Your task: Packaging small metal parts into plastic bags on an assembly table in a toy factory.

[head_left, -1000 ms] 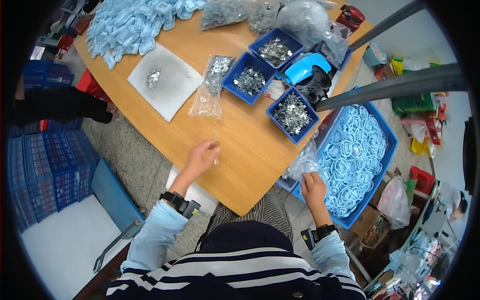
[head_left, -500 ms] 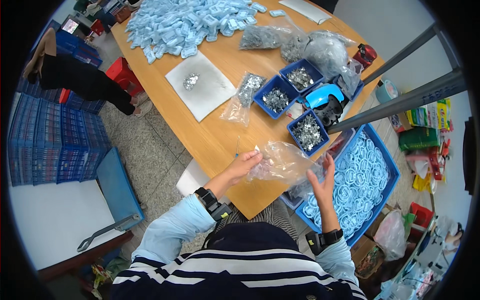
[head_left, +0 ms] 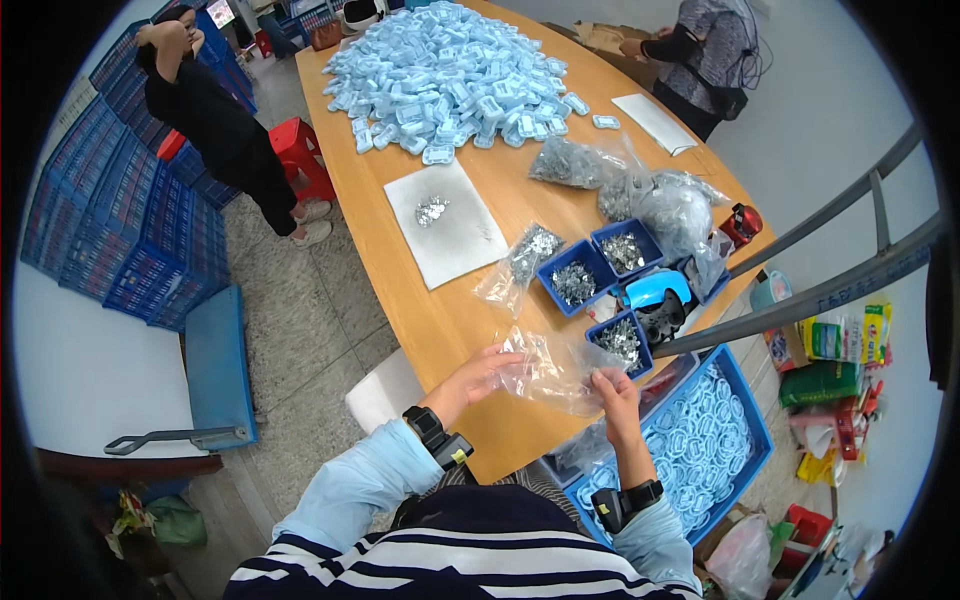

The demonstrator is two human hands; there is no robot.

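At nine o'clock stand stacks of blue crates point(head_left: 120, 220) against the wall, with a blue cart point(head_left: 215, 370) lying flat on the floor below them. A person in black point(head_left: 215, 120) stands at eleven o'clock beside a red stool point(head_left: 300, 150).

The long wooden table point(head_left: 400, 280) runs from twelve o'clock down toward the centre. A big heap of pale blue plastic parts point(head_left: 450, 70) covers its far end. Nearer, a white sheet point(head_left: 445, 225) carries a small pile of metal bits point(head_left: 431, 210).

Just below centre, the left hand point(head_left: 485, 375) pinches the left edge of a clear plastic bag point(head_left: 555, 370), its fingers closed on the film. The bag hangs spread over the near edge of the table, at about six o'clock from the white sheet. The right hand point(head_left: 612, 392) grips the bag's right edge, fingers clenched on the plastic. Both wrists wear dark bands.

At two o'clock from the bag sit small blue bins point(head_left: 590, 270) filled with metal pieces, with a blue and black tool point(head_left: 655, 305) beside them. More clear bags of metal parts point(head_left: 640, 195) lie at one o'clock. At four o'clock, off the table's edge, a large blue tray point(head_left: 700, 450) holds pale blue rings. A second person point(head_left: 705, 50) stands at one o'clock by the table's far corner.
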